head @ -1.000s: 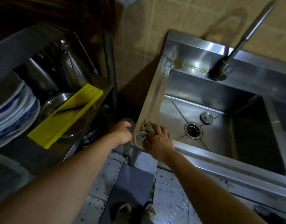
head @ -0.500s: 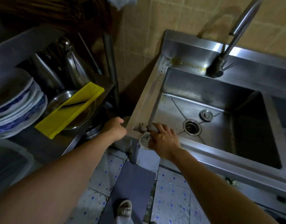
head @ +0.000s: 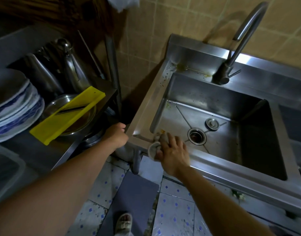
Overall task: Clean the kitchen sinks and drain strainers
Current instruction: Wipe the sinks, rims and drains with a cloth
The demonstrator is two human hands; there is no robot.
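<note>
A stainless steel sink (head: 212, 160) fills the right side, with dark specks and yellowish grime along its left rim and back ledge. Its open drain hole (head: 197, 135) lies in the basin floor, and the round strainer plug (head: 212, 123) sits loose just behind it. My right hand (head: 173, 150) grips a crumpled grey cloth (head: 155, 147) against the sink's front-left rim, fingers reaching over the basin edge. My left hand (head: 116, 135) curls round the sink's outer front-left corner. The fingertips of that hand are hidden behind the corner.
A curved faucet (head: 234, 48) rises from the back ledge. On the left, a metal rack holds stacked blue-and-white plates (head: 13, 106), a yellow slicer (head: 68, 114) over a metal bowl, and steel utensils. A second basin (head: 296, 123) begins at the far right. Tiled floor and a grey mat lie below.
My right hand has slid the cloth a little to the right along the front rim, from the corner toward the basin edge. My left hand stays at the sink's corner.
</note>
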